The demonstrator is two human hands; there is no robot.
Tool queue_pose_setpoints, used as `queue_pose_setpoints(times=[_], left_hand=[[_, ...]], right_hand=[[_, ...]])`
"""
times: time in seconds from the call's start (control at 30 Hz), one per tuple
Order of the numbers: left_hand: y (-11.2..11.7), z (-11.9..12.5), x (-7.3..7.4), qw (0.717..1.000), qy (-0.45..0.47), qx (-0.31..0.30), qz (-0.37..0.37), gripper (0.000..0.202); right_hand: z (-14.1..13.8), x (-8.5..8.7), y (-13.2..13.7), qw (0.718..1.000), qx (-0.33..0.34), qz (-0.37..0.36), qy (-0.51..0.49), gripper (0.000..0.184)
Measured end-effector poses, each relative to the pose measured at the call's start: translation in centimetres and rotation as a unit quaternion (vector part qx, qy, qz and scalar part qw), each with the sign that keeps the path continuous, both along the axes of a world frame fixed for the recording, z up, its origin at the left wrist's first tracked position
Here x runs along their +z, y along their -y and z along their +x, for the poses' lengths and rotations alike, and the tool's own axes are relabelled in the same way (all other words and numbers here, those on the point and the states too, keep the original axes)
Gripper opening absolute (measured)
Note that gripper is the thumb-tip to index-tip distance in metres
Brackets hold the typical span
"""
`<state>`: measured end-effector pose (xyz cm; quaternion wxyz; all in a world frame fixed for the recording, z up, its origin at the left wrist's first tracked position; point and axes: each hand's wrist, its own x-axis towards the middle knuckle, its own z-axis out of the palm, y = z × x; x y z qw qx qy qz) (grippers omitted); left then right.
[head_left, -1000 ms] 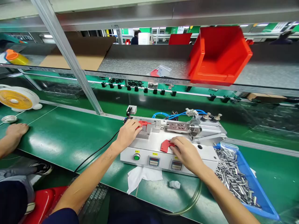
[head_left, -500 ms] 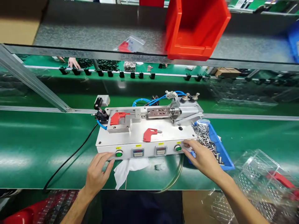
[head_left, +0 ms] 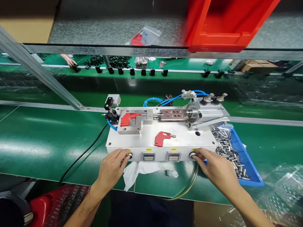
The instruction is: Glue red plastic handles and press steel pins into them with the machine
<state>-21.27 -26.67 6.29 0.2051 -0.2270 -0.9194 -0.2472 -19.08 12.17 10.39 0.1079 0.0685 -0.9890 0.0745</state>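
My left hand (head_left: 110,171) is at the left push button (head_left: 130,155) on the front of a white bench machine (head_left: 144,136), thumb and fingers closed about it. On the right push button (head_left: 192,154), my right hand (head_left: 219,171) has its thumb and fingertips in the same way. The fingers partly cover both buttons. A red pistol-shaped part (head_left: 127,119) lies in the metal nest at the machine's left, its thin rod pointing right toward a clamp block (head_left: 150,114). Another red pistol-shaped part (head_left: 162,138) with metal prongs lies loose on the machine's top.
A blue bin (head_left: 251,171) of metal pins stands right of the machine. Below its front lie a white cloth (head_left: 132,173) and a small translucent bottle (head_left: 172,173). Overhead, a shelf holds a red bin (head_left: 220,37). Another person's hand (head_left: 69,61) is across the line.
Both hands have moved from beside the buttons onto them, and the fingers now cover them. The view has shifted slightly. The red parts stay where they were on the machine.
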Motion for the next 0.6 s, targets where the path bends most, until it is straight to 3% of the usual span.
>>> queue_pose_setpoints(times=[0.17,0.3,0.47,0.6], left_hand=[[0.5,0.4,-0.3,0.999,0.023,-0.015,0.032,0.022],[0.6,1.9,-0.3,0.995,0.025,-0.035,0.091,0.016],[0.0,4.3,-0.6,0.992,0.050,-0.077,0.087,0.015],[0.2,5.6,-1.5,0.989,0.090,-0.092,0.068,0.017]], right_hand=[[-0.2,1.9,1.0,0.998,0.015,0.051,0.024,0.018],[-1.1,3.9,4.5,0.993,0.112,0.037,-0.020,0.012],[-4.4,4.7,9.9,0.978,0.175,0.110,-0.034,0.034],[-7.3,5.2,11.6,0.975,0.158,0.156,-0.006,0.025]])
